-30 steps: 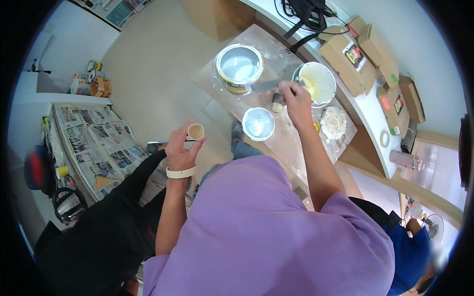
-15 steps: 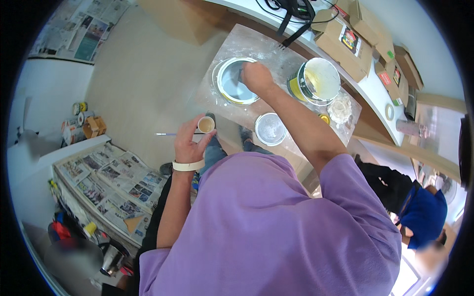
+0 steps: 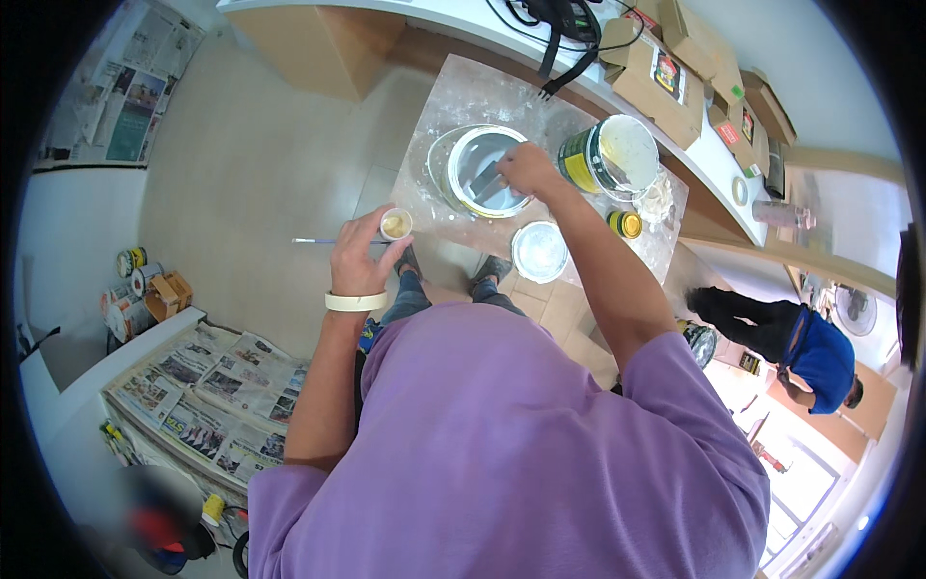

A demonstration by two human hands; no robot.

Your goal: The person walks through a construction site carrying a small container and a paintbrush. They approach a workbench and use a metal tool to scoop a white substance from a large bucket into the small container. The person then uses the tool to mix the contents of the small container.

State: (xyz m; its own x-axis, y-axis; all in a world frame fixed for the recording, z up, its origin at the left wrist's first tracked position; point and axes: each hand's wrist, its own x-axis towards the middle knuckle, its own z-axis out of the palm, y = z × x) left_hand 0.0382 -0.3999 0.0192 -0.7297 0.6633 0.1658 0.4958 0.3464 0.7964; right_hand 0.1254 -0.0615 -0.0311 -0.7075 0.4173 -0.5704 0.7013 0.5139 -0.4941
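My left hand (image 3: 359,259) is closed round a small cup (image 3: 395,225) with some pale yellow stuff inside. A thin paintbrush (image 3: 313,240) sticks out sideways from the same hand. A cream band (image 3: 354,302) circles my left wrist. With my right hand (image 3: 530,170) I grip a putty knife (image 3: 485,181), its wide blade down inside a white-rimmed bucket (image 3: 457,162) with pale grey inside. A round white lid or tub (image 3: 540,252) lies near my right forearm. Right of the bucket stands a tilted-looking green and yellow pail (image 3: 580,162) with a creamy inside.
The spattered board (image 3: 439,106) bears the buckets, a small yellow tin (image 3: 627,225) and a white crumpled lump (image 3: 656,201). Beyond it runs a white counter (image 3: 709,159) with cardboard boxes (image 3: 656,82) and black straps (image 3: 569,48). Newspapers (image 3: 207,386) cover a surface at left. A co-worker (image 3: 820,357) stands at right.
The putty knife's blade now shows in the bucket, where my right hand hid more of it. The cup's mouth shows more pale yellow stuff. The whole view has shifted a little.
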